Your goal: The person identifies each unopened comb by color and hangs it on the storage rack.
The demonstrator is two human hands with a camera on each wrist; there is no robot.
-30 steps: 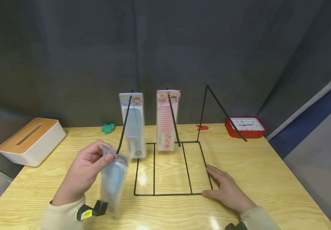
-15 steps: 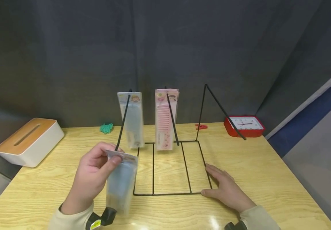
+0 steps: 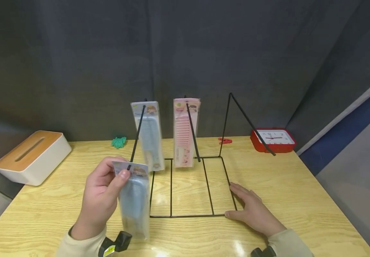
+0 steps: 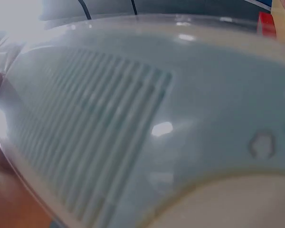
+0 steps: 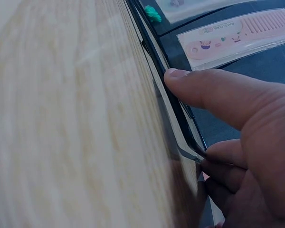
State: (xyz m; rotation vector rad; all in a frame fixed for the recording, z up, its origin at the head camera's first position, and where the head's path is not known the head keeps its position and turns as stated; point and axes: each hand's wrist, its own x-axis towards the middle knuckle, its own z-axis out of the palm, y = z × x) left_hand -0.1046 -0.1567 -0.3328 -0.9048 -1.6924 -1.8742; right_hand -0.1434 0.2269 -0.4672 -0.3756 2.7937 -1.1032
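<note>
Nearest the viewer, at about 7 o'clock on the wooden table (image 3: 300,185), a packaged blue comb (image 3: 135,200) is held up in the air, hanging lengthwise from its printed header card. The pack is judged light and flat, the comb inside stiff, the clear sleeve thin, glossy and probably slippery; the header card is judged the surest place for a hold, since the film lower down would flex and slide. In the left wrist view the comb's teeth fill the picture behind the shiny film. The left hand (image 3: 99,194) is closed in a pinch, thumb on the front of the header card and fingers curled behind it, with the tip of the left slanted hook of the black wire display stand (image 3: 192,216) just at the card's top edge. At about 5 o'clock the right hand (image 3: 252,212) is laid flat with fingers spread, pressing the stand's base at its near right corner. Farther back, toward 12 o'clock, a second blue comb pack (image 3: 149,135) and a pink comb pack (image 3: 185,132) are seen hanging on the stand's hooks.
</note>
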